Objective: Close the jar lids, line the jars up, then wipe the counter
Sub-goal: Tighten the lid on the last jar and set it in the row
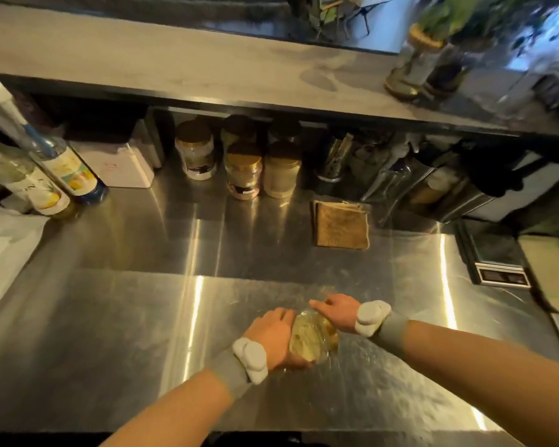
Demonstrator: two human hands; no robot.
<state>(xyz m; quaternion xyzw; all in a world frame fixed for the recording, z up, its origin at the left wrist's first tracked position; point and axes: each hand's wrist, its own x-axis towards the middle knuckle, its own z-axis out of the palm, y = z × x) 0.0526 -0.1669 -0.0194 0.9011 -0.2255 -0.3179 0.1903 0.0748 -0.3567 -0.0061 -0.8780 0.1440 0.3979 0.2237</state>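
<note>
A clear jar [309, 340] with pale yellowish contents stands near the front middle of the steel counter [142, 317]. My left hand [271, 337] wraps around the jar's left side. My right hand [334, 312] lies across its far right top, fingers pointing left, where a bit of gold lid [332, 339] shows under the palm. Several more jars with gold or brown lids [243, 169] stand grouped at the back under the shelf. A folded brown cloth [341, 225] lies flat on the counter, right of those jars and beyond my hands.
Two tall bottles [62, 169] and a white container [126, 166] stand at the back left, and white paper [4, 250] lies on the left edge. A digital scale [494, 256] sits on the right. Metal tools and canisters [384, 169] crowd the back right. A shelf [175, 69] overhangs the back.
</note>
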